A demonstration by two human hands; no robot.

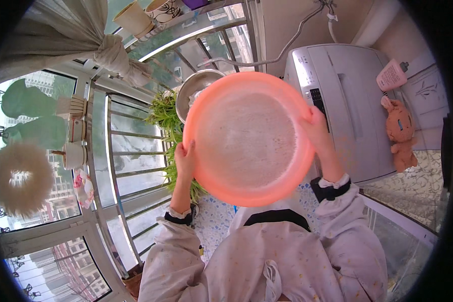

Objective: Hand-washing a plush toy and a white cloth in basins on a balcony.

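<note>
A round pink plastic basin is held up in front of my body, with its wide face towards the camera. Cloudy, foamy-looking liquid seems to cover its inside, with a pale line of foam along the right edge. My left hand grips the basin's left rim, thumb on top. On the opposite side, my right hand grips the right rim. Behind the basin's upper left stands a metal bowl with something white in it, partly hidden by the basin.
A top-loading washing machine stands at the right, bearing a pink bottle and an orange plush toy. A flexible metal hose hangs above. Green plants and a metal railing are at the left.
</note>
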